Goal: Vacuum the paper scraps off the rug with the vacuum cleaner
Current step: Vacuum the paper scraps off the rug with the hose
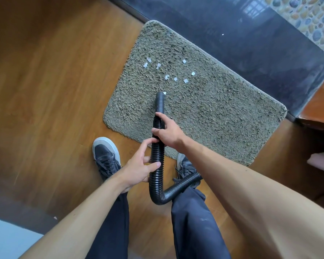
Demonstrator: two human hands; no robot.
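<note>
L hand (138, 170) wraps the black ribbed vac hose (158, 157) low down, thumb and fingers closed loosely round it, near the person's shoes. R hand (167, 132) clamps the same hose higher up, just behind the smooth nozzle (160, 102), over the rug's near edge. Hose bends back betw the legs; vac body not in view.

Nozzle tip sits on the rug (213, 113), roughly mid-rug, w/ one scrap (164, 93) touching its mouth. Rest of the paper scraps (166, 71) lie beyond, scattered toward the rug's far-left part, approx nine visible. One stray white fleck (222, 34) on the dark floor strip past the far edge; can't tell if paper.

Step in hand, imo: sweep nozzle fwd thru the cluster. Keep mouth low to the pile but don't bury it, shag will choke the flow. R hand steers, L feeds slack so the bend doesn't kink. Go slow, nearest scraps first, then left to right. Risk: light scraps may get pushed aside by the tip, not sucked.
</note>
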